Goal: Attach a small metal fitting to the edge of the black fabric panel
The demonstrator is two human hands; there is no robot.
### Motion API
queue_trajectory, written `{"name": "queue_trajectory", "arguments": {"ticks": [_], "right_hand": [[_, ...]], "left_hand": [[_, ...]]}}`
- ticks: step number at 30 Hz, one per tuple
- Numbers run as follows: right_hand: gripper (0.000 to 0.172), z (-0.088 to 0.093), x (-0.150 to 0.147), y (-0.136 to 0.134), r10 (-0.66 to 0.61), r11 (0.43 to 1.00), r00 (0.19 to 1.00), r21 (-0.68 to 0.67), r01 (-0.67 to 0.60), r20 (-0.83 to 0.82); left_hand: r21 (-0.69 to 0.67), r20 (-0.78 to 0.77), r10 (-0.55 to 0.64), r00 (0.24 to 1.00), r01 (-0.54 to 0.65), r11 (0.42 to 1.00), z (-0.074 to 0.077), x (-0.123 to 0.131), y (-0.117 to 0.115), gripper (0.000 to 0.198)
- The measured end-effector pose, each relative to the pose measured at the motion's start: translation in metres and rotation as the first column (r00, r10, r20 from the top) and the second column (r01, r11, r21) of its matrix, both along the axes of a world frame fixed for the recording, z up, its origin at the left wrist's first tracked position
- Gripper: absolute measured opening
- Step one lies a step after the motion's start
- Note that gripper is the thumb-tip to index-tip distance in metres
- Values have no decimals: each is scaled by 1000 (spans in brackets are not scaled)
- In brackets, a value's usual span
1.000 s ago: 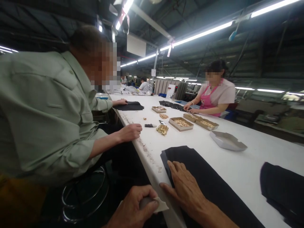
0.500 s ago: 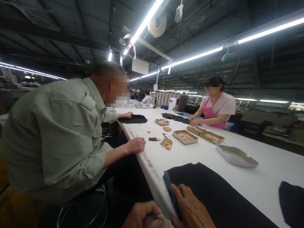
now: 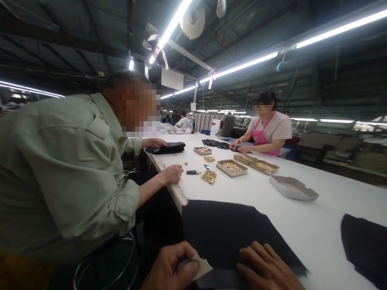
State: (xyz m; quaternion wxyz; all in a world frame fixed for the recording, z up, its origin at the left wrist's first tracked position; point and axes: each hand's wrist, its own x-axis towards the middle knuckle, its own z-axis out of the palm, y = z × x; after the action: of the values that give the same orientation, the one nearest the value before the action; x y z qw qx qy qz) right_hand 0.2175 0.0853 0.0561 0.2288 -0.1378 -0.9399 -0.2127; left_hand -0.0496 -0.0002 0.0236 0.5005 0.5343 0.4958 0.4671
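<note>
Left hand (image 3: 171, 268) sat low at the table edge, fingers curled shut around a pale chalk wedge (image 3: 198, 268). Right hand (image 3: 266, 268) lay flat, fingers loosely spread, on the black fabric panel (image 3: 223, 231), which overhung the white table (image 3: 308, 219) at its near edge. 1 empty grey tray (image 3: 293, 188) stood beyond.

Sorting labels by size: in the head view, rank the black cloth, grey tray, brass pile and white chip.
Black cloth
Grey tray
White chip and brass pile: alike, the chip nearer, so unranked
</note>
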Motion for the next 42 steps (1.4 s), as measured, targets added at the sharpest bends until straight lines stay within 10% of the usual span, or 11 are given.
{"name": "queue_trajectory", "arguments": {"ticks": [6,10,18,42], "right_hand": [[38,-5,25,-10,-90,972,996,-216,91,15],[56,1,37,-16,-198,799,980,-574,179,29],[18,34,0,-36,-491,375,863,-923,82,-123],[12,18,-12,-41,-441,474,896,-860,188,-47]], "left_hand": [[9,32,-35,999,34,999,21,19,-9,30],[-23,-34,-98,995,97,995,24,39,1,29],[17,-220,-101,970,107,994,29,59,20,25],[145,-542,-89,836,197,970,32,76,17,30]]}}
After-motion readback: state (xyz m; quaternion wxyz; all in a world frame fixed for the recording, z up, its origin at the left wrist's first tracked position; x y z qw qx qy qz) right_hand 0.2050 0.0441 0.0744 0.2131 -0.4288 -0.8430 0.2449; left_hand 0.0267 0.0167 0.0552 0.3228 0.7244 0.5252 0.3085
